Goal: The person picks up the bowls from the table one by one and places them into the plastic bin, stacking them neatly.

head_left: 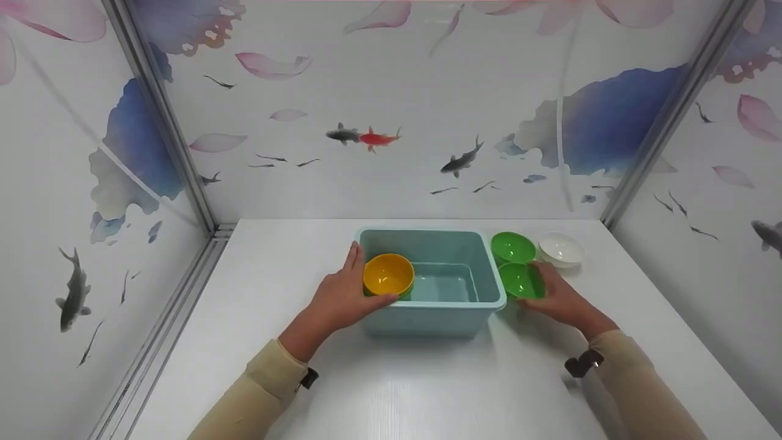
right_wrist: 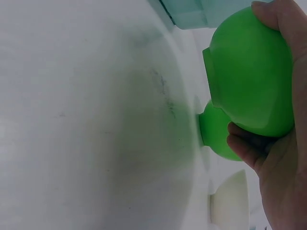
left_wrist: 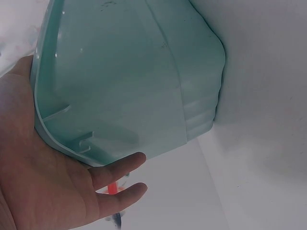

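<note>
A light teal plastic tub [head_left: 434, 321] stands on the table, with a yellow bowl [head_left: 388, 274] inside at its left end and a sliver of green beneath it. My left hand [head_left: 342, 296] holds the tub by its left front corner, thumb along the front rim; in the left wrist view two fingers [left_wrist: 122, 199] stretch out beside the wall. Right of the tub, my right hand [head_left: 559, 299] grips a green bowl [head_left: 519, 281] by its side. The right wrist view shows this bowl [right_wrist: 252, 76] raised off the table.
Behind the held bowl, another green bowl [head_left: 513, 246] stands by the tub's right wall. A white bowl [head_left: 561, 249] is to its right. Printed panels [head_left: 391, 183] close off the white table [head_left: 391, 391] at the back and both sides.
</note>
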